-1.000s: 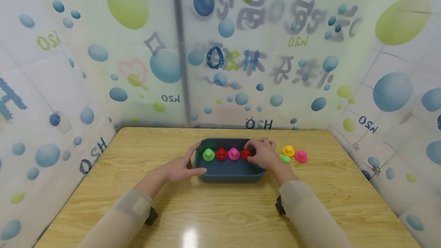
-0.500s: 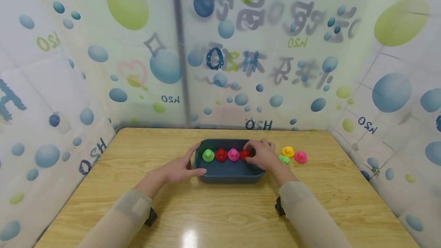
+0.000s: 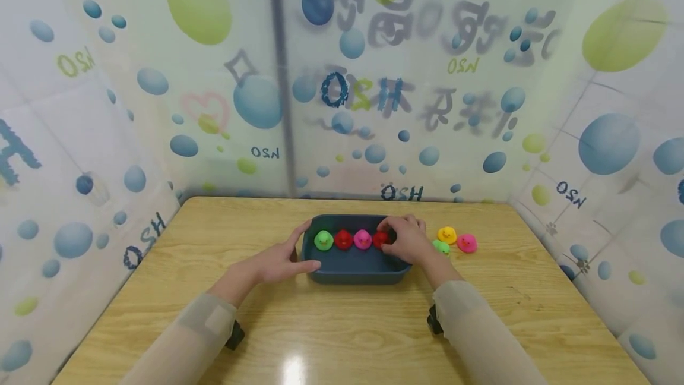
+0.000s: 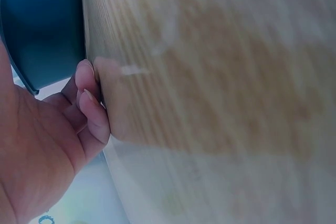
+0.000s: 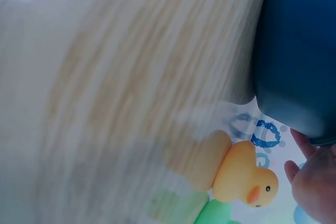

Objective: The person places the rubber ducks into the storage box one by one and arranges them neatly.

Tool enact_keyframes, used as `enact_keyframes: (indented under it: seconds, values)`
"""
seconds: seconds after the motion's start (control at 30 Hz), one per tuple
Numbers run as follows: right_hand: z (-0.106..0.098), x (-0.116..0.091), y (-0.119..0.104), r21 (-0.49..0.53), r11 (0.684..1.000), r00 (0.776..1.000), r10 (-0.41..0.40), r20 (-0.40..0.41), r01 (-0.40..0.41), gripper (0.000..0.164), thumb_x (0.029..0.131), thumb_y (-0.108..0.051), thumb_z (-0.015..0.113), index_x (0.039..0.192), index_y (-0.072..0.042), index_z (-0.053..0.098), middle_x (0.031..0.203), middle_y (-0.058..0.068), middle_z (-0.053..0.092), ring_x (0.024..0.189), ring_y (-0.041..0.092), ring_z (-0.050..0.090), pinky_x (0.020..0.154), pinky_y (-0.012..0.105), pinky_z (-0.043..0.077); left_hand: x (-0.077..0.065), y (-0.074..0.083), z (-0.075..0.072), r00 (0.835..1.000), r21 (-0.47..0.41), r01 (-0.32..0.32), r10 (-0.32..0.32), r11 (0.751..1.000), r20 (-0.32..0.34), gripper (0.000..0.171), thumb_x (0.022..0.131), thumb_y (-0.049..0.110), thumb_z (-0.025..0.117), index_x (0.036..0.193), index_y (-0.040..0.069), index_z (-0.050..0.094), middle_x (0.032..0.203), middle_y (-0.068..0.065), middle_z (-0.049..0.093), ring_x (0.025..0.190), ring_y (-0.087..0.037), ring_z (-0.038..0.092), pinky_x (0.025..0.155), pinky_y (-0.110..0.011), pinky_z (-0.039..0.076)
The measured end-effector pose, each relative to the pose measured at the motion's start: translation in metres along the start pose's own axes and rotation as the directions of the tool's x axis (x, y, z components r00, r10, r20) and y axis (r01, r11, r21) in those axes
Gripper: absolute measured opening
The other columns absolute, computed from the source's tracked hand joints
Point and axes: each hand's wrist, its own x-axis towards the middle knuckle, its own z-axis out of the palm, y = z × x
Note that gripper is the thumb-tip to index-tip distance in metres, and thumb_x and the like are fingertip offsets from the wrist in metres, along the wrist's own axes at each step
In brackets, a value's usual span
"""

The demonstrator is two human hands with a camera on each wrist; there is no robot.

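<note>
A dark blue tray (image 3: 357,278) stands on the table with a row of rubber ducks inside: a green duck (image 3: 323,240), a red duck (image 3: 344,239), a pink duck (image 3: 363,239) and a second red duck (image 3: 380,239) at the right. My right hand (image 3: 408,239) reaches over the tray's right end and pinches that second red duck, partly covering it. At the other end, my left hand (image 3: 278,261) holds the tray, thumb over the front rim and index finger at the back corner. Its other fingers (image 4: 94,116) curl beside the tray (image 4: 44,30) in the left wrist view.
Right of the tray, outside it, lie a yellow duck (image 3: 447,234), a green duck (image 3: 441,247) and a pink duck (image 3: 467,243). The wooden table (image 3: 342,331) meets patterned curtains (image 3: 352,153) at the back and sides.
</note>
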Motion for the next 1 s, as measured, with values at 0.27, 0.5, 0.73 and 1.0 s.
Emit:
enact_keyframes:
  seconds: [0.27, 0.5, 0.73, 1.0]
  values:
    - [0.000, -0.001, 0.006, 0.026, 0.998, 0.996, -0.063, -0.067, 0.064, 0.040, 0.096, -0.033, 0.085, 0.132, -0.020, 0.074, 0.145, 0.011, 0.068, 0.143, 0.042, 0.041, 0.121, 0.069, 0.020, 0.000, 0.000, -0.001, 1.000, -0.002, -0.004, 0.004, 1.000, 0.000, 0.111, 0.095, 0.078, 0.068, 0.175, 0.046, -0.003, 0.108, -0.008, 0.069, 0.098, -0.021, 0.064, 0.091, -0.044, 0.052]
    - [-0.013, -0.007, 0.017, 0.133, 0.978, 0.976, -0.141, -0.163, 0.163, 0.034, 0.103, -0.031, 0.077, 0.131, -0.012, 0.075, 0.143, 0.014, 0.070, 0.139, 0.043, 0.054, 0.122, 0.068, 0.035, 0.001, 0.000, -0.001, 1.000, 0.001, -0.001, 0.001, 1.000, 0.001, 0.111, 0.095, 0.078, 0.067, 0.175, 0.046, -0.004, 0.108, -0.007, 0.069, 0.098, -0.021, 0.064, 0.091, -0.043, 0.052]
    - [-0.047, -0.030, 0.042, 0.189, 0.976, 0.988, -0.087, -0.126, 0.110, 0.038, 0.109, -0.029, 0.071, 0.139, -0.006, 0.070, 0.141, 0.017, 0.069, 0.130, 0.042, 0.061, 0.111, 0.064, 0.048, 0.001, 0.001, -0.002, 1.000, 0.008, 0.005, -0.005, 1.000, 0.004, 0.112, 0.095, 0.078, 0.068, 0.175, 0.046, -0.004, 0.111, -0.008, 0.070, 0.100, -0.021, 0.065, 0.094, -0.045, 0.053]
    - [-0.074, -0.059, 0.087, 0.098, 0.995, 0.989, -0.012, -0.147, 0.026, 0.036, 0.109, -0.028, 0.070, 0.137, -0.004, 0.070, 0.138, 0.019, 0.069, 0.125, 0.040, 0.062, 0.104, 0.058, 0.053, 0.001, 0.001, -0.003, 1.000, 0.004, 0.009, -0.009, 1.000, 0.007, 0.113, 0.095, 0.078, 0.068, 0.175, 0.045, -0.003, 0.109, -0.008, 0.070, 0.099, -0.022, 0.064, 0.093, -0.044, 0.052]
